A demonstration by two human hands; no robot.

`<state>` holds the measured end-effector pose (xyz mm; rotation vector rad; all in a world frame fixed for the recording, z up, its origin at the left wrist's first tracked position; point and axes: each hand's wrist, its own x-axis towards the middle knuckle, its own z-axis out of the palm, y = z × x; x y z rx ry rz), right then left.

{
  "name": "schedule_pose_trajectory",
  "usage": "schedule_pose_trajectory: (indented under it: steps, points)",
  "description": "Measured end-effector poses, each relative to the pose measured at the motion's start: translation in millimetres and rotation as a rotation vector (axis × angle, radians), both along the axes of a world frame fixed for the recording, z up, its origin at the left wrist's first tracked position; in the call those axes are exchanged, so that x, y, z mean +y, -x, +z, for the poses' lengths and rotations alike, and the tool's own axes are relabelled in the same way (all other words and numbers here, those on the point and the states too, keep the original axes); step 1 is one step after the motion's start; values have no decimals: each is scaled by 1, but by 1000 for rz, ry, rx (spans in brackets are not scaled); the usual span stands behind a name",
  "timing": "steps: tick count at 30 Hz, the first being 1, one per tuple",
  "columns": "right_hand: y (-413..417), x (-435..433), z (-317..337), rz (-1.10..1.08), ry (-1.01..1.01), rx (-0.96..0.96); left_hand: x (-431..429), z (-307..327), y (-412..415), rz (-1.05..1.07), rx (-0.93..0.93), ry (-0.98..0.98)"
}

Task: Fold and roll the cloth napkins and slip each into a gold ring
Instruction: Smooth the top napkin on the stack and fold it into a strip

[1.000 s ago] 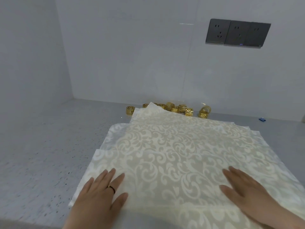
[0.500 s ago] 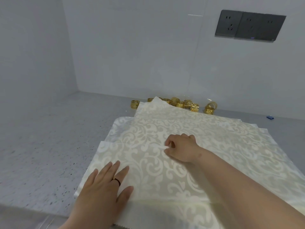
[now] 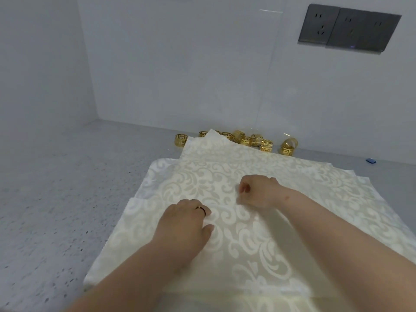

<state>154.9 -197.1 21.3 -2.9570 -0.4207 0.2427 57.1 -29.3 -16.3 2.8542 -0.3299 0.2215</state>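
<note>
The person is showing two bare forearms, with no sleeve covering either one as far as the frame's lower edge. The left hand [image 3: 184, 224] is wearing a thin dark ring [image 3: 202, 209] with a gold glint. The right hand [image 3: 258, 191] is wearing nothing, and a small reddish mark is showing near its wrist.

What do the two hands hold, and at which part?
Both the left hand and right hand pinch the top napkin near its middle.

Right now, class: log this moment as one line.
left hand: pinching top napkin | right hand: pinching same napkin | gold rings: untouched behind stack
</note>
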Motion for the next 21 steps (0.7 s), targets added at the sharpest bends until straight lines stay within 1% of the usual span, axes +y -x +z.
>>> schedule_pose_trajectory:
  steps: [3, 5, 7, 10, 14, 17, 21]
  points:
    - [-32, -15, 2, -95, -44, -39, -2, -11, -8, -10, -61, 35]
    - [-57, -19, 1, -158, -62, -30, -3, -15, -8, -10, -104, 23]
    - [-79, -18, -3, -207, -29, -23, -5, -11, -8, 4, -119, -4]
    - [-104, -14, -10, -233, -2, -28, -7, -13, -13, 19, -127, 35]
    - [-118, -7, -9, -184, 110, -95, -3, -18, -15, 10, -112, 46]
    - [-112, -5, -2, -111, 206, -126, -2, -23, -15, -41, -93, 3]
    - [-91, -8, 16, 14, 204, -212, 0, -25, -16, -14, -76, -37]
